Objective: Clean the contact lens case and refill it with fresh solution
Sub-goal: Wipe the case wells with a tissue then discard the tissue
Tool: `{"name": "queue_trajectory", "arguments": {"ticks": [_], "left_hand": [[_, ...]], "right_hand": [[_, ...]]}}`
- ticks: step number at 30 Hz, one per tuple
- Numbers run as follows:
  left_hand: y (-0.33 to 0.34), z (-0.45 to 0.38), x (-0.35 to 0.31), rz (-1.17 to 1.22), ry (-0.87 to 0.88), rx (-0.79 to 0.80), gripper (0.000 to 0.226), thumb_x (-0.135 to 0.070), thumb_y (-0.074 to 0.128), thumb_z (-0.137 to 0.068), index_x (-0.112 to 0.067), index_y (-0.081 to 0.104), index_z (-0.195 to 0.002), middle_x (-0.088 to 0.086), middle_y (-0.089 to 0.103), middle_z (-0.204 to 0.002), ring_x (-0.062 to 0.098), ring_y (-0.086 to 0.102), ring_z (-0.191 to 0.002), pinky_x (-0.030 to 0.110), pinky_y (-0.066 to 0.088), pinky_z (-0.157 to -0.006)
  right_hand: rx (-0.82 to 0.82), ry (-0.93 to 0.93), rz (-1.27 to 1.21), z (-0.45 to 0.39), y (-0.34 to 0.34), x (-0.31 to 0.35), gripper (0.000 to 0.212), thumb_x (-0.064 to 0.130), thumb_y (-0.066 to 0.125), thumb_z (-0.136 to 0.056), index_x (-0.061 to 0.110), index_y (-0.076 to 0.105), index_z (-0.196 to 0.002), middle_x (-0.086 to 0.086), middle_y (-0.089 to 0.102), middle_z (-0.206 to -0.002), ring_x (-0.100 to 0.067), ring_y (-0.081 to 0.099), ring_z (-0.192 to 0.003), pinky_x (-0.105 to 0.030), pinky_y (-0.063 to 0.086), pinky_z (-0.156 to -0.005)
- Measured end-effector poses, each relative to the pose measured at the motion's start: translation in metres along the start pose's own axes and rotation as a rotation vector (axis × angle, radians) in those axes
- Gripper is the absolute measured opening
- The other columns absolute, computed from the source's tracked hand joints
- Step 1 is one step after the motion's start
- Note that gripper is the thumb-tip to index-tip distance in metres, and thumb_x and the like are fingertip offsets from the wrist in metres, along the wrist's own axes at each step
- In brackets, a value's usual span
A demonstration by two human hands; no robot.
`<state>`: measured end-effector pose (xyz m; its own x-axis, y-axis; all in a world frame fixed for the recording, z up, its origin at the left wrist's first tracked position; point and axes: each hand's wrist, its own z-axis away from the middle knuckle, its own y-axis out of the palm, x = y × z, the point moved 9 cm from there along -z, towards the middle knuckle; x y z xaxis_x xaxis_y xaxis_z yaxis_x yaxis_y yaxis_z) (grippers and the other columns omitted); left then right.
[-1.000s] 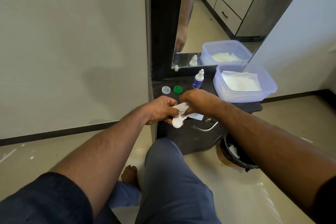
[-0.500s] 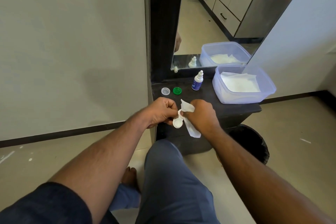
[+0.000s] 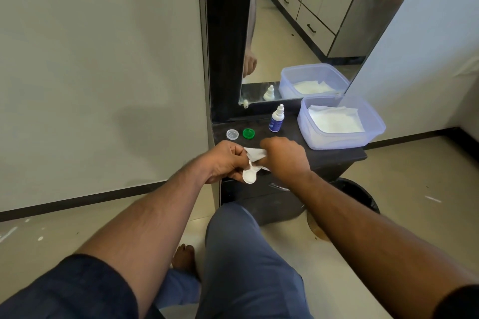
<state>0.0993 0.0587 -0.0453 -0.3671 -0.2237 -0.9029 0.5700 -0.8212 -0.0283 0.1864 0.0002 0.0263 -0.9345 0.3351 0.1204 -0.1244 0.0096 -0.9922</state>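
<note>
Lens case (image 3: 249, 175) | pinched in left hand (image 3: 225, 160) | right hand (image 3: 284, 156) presses tissue (image 3: 255, 154) in

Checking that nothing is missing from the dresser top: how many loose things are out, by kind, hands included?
Case caps: 2, clear and green
Solution bottle: 1
Tissue tub: 1
Lens case: 1, in left hand
Tissue: 1, in right hand
Total: 6

Behind the left hand (image 3: 225, 160) lie two caps (image 3: 232, 134) – solution bottle (image 3: 276, 119) behind the right hand (image 3: 283, 156), tissue container (image 3: 373, 122) further right on the shelf (image 3: 334, 154).
</note>
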Motion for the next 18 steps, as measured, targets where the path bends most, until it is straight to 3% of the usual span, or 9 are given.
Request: {"name": "queue_trajectory", "arguments": {"ticks": [3, 7, 11, 13, 15, 18], "left_hand": [[0.001, 0.001, -0.002, -0.050, 0.031, -0.005, 0.025, 0.016, 0.057, -0.078, -0.003, 0.052, -0.062, 0.014, 0.057, -0.068, 0.014, 0.061, -0.050, 0.022, 0.051, -0.045], [0.002, 0.002, -0.003, -0.086, 0.031, -0.004, 0.018, 0.013, 0.059, -0.080, -0.002, 0.056, -0.070, 0.015, 0.062, -0.075, 0.015, 0.064, -0.056, 0.020, 0.051, -0.046], [0.003, 0.002, -0.002, -0.069, 0.014, 0.010, 0.014, 0.011, 0.060, -0.081, 0.000, 0.057, -0.073, 0.016, 0.065, -0.077, 0.018, 0.067, -0.062, 0.022, 0.052, -0.048], [0.002, 0.003, -0.002, -0.062, 0.009, 0.006, 0.004, 0.011, 0.060, -0.082, 0.009, 0.061, -0.085, 0.021, 0.065, -0.082, 0.021, 0.068, -0.066, 0.023, 0.054, -0.050], [0.000, 0.002, -0.001, -0.023, -0.003, -0.010, 0.016, 0.010, 0.060, -0.083, 0.016, 0.059, -0.098, 0.024, 0.064, -0.088, 0.023, 0.068, -0.068, 0.024, 0.055, -0.051], [0.000, 0.001, -0.001, 0.016, -0.016, -0.003, 0.014, 0.009, 0.061, -0.083, 0.010, 0.062, -0.097, 0.022, 0.065, -0.086, 0.022, 0.069, -0.068, 0.025, 0.055, -0.053]], "right_hand": [[0.168, 0.096, -0.093, -0.006, 0.014, -0.013, 0.035, 0.047, 0.073, -0.076, 0.018, 0.060, -0.091, -0.001, 0.058, -0.084, -0.020, 0.054, -0.076, -0.031, 0.043, -0.065], [0.324, 0.011, 0.042, -0.014, 0.007, 0.000, 0.050, 0.043, 0.075, -0.076, 0.015, 0.058, -0.113, -0.004, 0.061, -0.102, -0.019, 0.055, -0.086, -0.036, 0.050, -0.078], [0.200, -0.151, 0.328, -0.014, -0.006, 0.029, 0.035, 0.031, 0.069, -0.084, 0.015, 0.056, -0.112, -0.006, 0.063, -0.107, -0.024, 0.061, -0.095, -0.035, 0.044, -0.069], [0.123, -0.176, 0.340, -0.007, -0.005, 0.033, 0.023, 0.025, 0.065, -0.087, 0.017, 0.059, -0.107, -0.005, 0.064, -0.103, -0.023, 0.063, -0.090, -0.034, 0.044, -0.065], [0.053, -0.206, 0.311, 0.004, -0.004, 0.031, 0.021, 0.024, 0.064, -0.087, 0.017, 0.059, -0.106, -0.005, 0.064, -0.103, -0.024, 0.063, -0.087, -0.033, 0.043, -0.064], [-0.071, -0.250, 0.246, 0.016, 0.005, 0.027, 0.024, 0.024, 0.064, -0.087, 0.016, 0.057, -0.108, -0.005, 0.060, -0.107, -0.024, 0.062, -0.089, -0.032, 0.043, -0.062]]}}
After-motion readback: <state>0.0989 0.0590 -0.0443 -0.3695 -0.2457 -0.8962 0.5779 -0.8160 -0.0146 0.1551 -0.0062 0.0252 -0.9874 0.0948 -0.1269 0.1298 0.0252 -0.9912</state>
